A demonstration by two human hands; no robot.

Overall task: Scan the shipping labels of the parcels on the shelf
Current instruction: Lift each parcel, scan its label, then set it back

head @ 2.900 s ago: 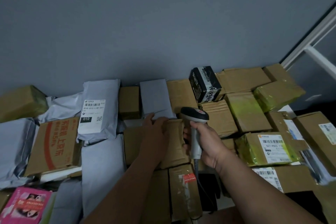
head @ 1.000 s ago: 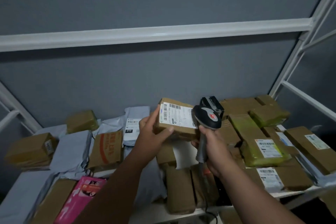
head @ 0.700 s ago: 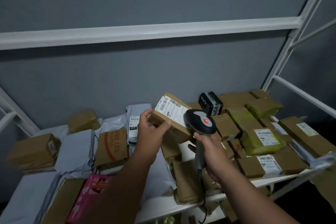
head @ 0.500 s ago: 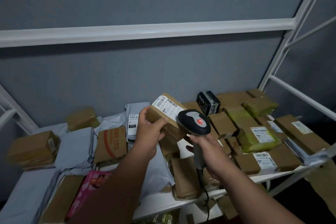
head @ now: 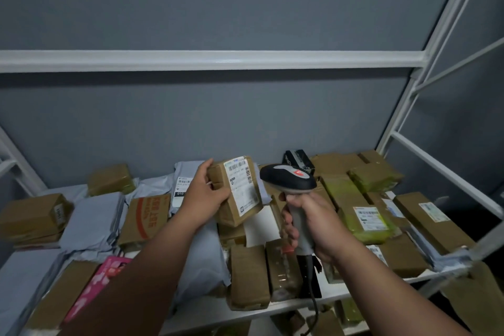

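My left hand [head: 206, 192] grips a small brown cardboard parcel [head: 246, 210] above the shelf, tilted upright so its white shipping label [head: 241, 185] faces me. My right hand [head: 311, 222] is closed around the grey handle of a corded barcode scanner [head: 287, 178]; its black and grey head sits just right of the parcel. Below lies a white shelf [head: 275, 311] packed with brown boxes and grey mailer bags.
A pink printed package [head: 95, 285] lies at the front left. Yellow-taped labelled boxes [head: 365, 222] fill the right side, and a black box [head: 298, 159] stands at the back. White rack posts [head: 425, 68] and a crossbar [head: 212, 60] frame the shelf against a grey wall.
My left hand has picked the parcel out of the pile, lifted it and turned it so the label stands more upright. The scanner rose beside it. My head view pulled back.
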